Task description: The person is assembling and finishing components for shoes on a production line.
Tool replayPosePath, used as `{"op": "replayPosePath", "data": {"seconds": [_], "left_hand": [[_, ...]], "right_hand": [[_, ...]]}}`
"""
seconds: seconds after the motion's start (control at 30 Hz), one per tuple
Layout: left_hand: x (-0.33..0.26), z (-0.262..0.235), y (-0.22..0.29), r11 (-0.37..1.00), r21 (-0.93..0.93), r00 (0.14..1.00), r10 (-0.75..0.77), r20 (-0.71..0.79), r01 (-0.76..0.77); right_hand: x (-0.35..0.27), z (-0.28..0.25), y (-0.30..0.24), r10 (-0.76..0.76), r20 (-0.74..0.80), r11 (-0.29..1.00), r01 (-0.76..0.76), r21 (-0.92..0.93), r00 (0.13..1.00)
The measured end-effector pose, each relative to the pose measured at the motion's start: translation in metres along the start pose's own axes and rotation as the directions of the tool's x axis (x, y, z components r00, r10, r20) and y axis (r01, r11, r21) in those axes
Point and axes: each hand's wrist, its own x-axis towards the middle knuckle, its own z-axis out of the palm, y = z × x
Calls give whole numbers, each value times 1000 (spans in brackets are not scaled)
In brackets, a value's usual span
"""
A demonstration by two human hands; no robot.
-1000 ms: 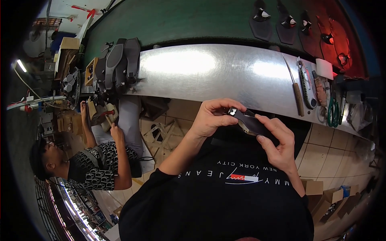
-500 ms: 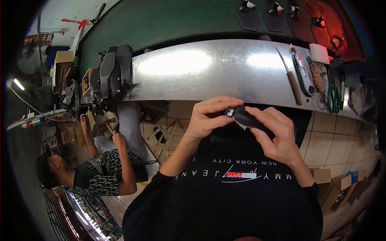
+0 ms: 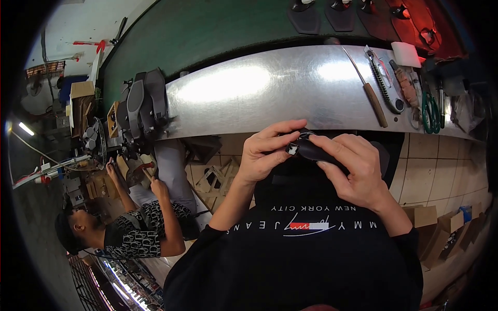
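Just beyond my black shirt, over the near edge of the metal worktop, I hold a dark sandal piece (image 3: pixel 311 152) in both hands. It looks like a sole with straps, and its full shape is partly covered by my fingers. My left hand (image 3: pixel 264 153) pinches the strap end, where a whitish patch (image 3: pixel 293 150) shows between thumb and fingers. On the other side, my right hand (image 3: pixel 355 168) grips the dark sole, with fingers on top and the thumb below.
The shiny metal worktop (image 3: pixel 233 98) lies ahead. At its right are a wooden-handled awl (image 3: pixel 374 106), a utility knife (image 3: pixel 384 83) and green-handled scissors (image 3: pixel 430 111). Sandal soles (image 3: pixel 154 93) pile at the left; others (image 3: pixel 304 20) lie farther back. A co-worker (image 3: pixel 140 228) holds a hammer (image 3: pixel 147 167).
My hands and the sandal piece have tilted slightly; the left fingers have shifted a little leftward along the strap. The whole view has shifted slightly. Both hands keep their hold.
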Motion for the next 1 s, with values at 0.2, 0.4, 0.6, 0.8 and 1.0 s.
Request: {"op": "replayPosePath", "data": {"seconds": [0.2,0.4,0.6,0.8,1.0], "left_hand": [[2,7,5,997,70,999,33,4,-34],[1,12,10,982,177,998,63,21,-65],[3,21,10,960,276,993,-8,-121,42],[1,22,5,969,0,954,-245,-173,248],[4,32,9,949,-52,901,-311,-303,310]], "right_hand": [[0,-3,-4,17,43,997,-14,-71,999],[4,-6,-9,-45,51,989,51,-136,998],[6,-3,0,150,129,989,-150,-10,980],[-1,15,12,181,31,978,-183,99,983],[4,17,16,24,32,996,-22,-81,999]]}}
